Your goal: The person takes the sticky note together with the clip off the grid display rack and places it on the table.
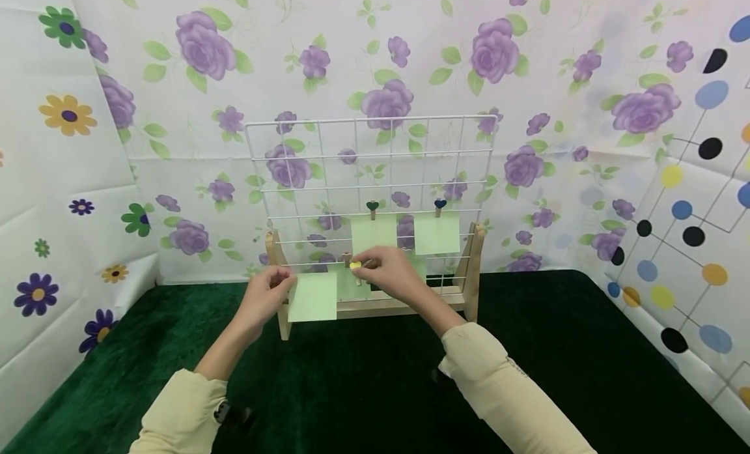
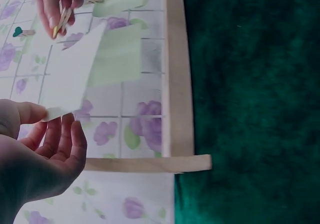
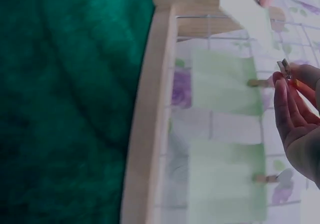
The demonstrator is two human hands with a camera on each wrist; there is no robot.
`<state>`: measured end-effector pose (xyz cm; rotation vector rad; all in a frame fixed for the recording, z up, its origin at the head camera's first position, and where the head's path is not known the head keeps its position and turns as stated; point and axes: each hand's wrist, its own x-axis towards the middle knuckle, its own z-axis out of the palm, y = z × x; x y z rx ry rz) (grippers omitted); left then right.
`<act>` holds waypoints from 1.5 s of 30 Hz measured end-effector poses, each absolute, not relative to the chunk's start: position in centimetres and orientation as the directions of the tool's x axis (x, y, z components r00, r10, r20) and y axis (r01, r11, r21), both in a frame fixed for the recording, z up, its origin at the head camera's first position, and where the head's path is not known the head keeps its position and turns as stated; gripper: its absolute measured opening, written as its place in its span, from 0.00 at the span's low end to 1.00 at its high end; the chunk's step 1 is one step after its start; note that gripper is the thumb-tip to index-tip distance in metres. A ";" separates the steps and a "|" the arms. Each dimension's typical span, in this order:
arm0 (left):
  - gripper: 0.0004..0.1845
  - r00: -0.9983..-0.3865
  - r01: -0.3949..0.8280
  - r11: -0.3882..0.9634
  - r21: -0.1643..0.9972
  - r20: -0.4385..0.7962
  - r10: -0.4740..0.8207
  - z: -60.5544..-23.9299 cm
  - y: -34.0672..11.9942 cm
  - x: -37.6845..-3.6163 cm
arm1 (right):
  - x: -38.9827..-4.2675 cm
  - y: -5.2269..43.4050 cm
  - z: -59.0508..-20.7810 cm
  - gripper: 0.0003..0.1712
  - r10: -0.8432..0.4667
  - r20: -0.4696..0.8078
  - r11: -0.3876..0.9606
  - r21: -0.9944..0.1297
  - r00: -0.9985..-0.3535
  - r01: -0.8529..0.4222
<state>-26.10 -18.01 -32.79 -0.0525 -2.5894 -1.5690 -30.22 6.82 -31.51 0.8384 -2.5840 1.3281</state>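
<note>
My left hand (image 1: 265, 301) pinches a pale green paper square (image 1: 313, 297) by its edge, in front of the lower left of a white wire grid (image 1: 375, 154). In the left wrist view the paper (image 2: 70, 74) tilts away from the grid, thumb on one face and fingers behind. My right hand (image 1: 389, 271) pinches a small wooden clothespin (image 3: 285, 70) with a yellow top, close to the paper's upper right corner. Behind the hands, a lower green paper (image 1: 351, 283) hangs on the grid, partly covered by the held paper and right hand.
Two more green papers (image 1: 374, 232) (image 1: 437, 236) hang higher, under a green-heart clothespin (image 1: 372, 207) and a dark blue-heart clothespin (image 1: 440, 204). Wooden legs (image 1: 473, 271) hold the grid on a dark green cloth (image 1: 363, 382). Flowered sheeting (image 1: 562, 200) stands behind.
</note>
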 end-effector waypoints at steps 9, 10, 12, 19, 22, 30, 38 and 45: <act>0.16 -0.997 0.039 0.463 0.885 0.065 -0.040 -34.5 -19.2 -25.5 | -30.0 9.6 -34.2 0.15 -0.467 0.299 0.416 -0.756 -0.832 -0.505; 0.16 -0.997 0.029 0.469 0.883 0.057 -0.045 -34.6 -19.4 -25.4 | -30.0 9.9 -34.5 0.15 -0.467 0.292 0.417 -0.759 -0.835 -0.499; 0.17 -0.998 0.012 0.474 0.880 0.042 -0.052 -34.9 -19.6 -25.2 | -29.9 10.5 -34.9 0.15 -0.466 0.281 0.412 -0.770 -0.839 -0.487; 0.16 -0.999 -0.007 0.477 0.879 0.016 -0.044 -35.7 -20.8 -25.1 | -29.5 13.1 -36.0 0.15 -0.430 0.244 0.406 -0.807 -0.869 -0.428; 0.17 -0.999 0.010 0.494 0.869 0.024 -0.022 -36.0 -21.3 -25.0 | -29.2 14.2 -36.2 0.15 -0.405 0.225 0.403 -0.826 -0.886 -0.395; 0.16 -1.000 0.005 0.547 0.837 -0.003 0.013 -36.9 -23.2 -24.5 | -28.9 17.1 -36.6 0.14 -0.334 0.153 0.457 -0.837 -0.930 -0.302; 0.17 -0.998 0.009 0.574 0.819 -0.029 0.057 -37.4 -25.4 -24.0 | -28.2 20.0 -37.2 0.13 -0.306 0.096 0.500 -0.830 -0.947 -0.246; 0.17 -0.998 -0.005 0.612 0.791 -0.044 0.049 -37.9 -27.3 -23.8 | -27.9 22.9 -37.9 0.14 -0.298 0.041 0.498 -0.846 -0.954 -0.192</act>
